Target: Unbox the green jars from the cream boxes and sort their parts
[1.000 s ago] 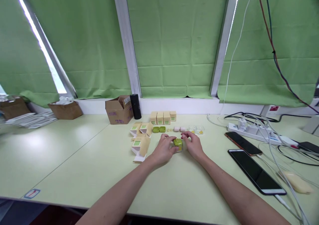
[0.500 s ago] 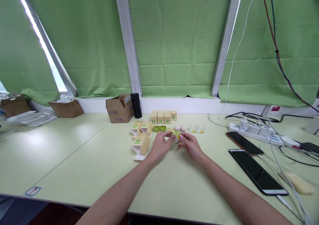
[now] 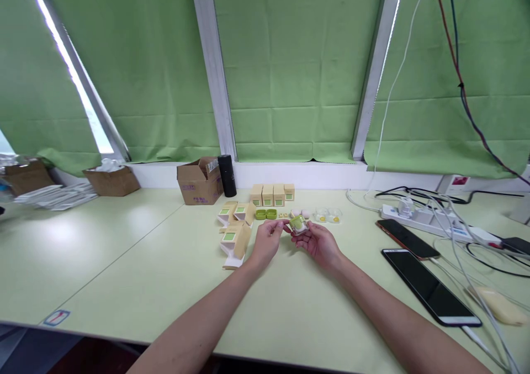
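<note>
A small clear container with a green part (image 3: 297, 225) is tilted above the table, between my two hands. My right hand (image 3: 322, 247) holds it from the right, the thumb on its near edge and the fingers curled beneath. At its left edge are the closed fingertips of my left hand (image 3: 267, 242), thumb and index finger together. Just behind lie two green open trays (image 3: 265, 214), small yellowish pieces (image 3: 282, 215) and partly hidden pale pink pieces (image 3: 305, 214). To their right sit clear cups with yellow spots (image 3: 327, 215). Open small cartons (image 3: 234, 238) stand left of my left hand.
Several closed small cartons (image 3: 267, 195) stand in a row at the back. Behind them to the left are a cardboard box (image 3: 199, 183) and a black cylinder (image 3: 226, 176). Phones (image 3: 430, 286), a power strip (image 3: 430, 222) and tangled cables occupy the right side.
The container has turned in my hands, and its green part now faces more toward me. My right hand has rolled palm-up beneath it. The left fingertips have shifted to its left edge.
</note>
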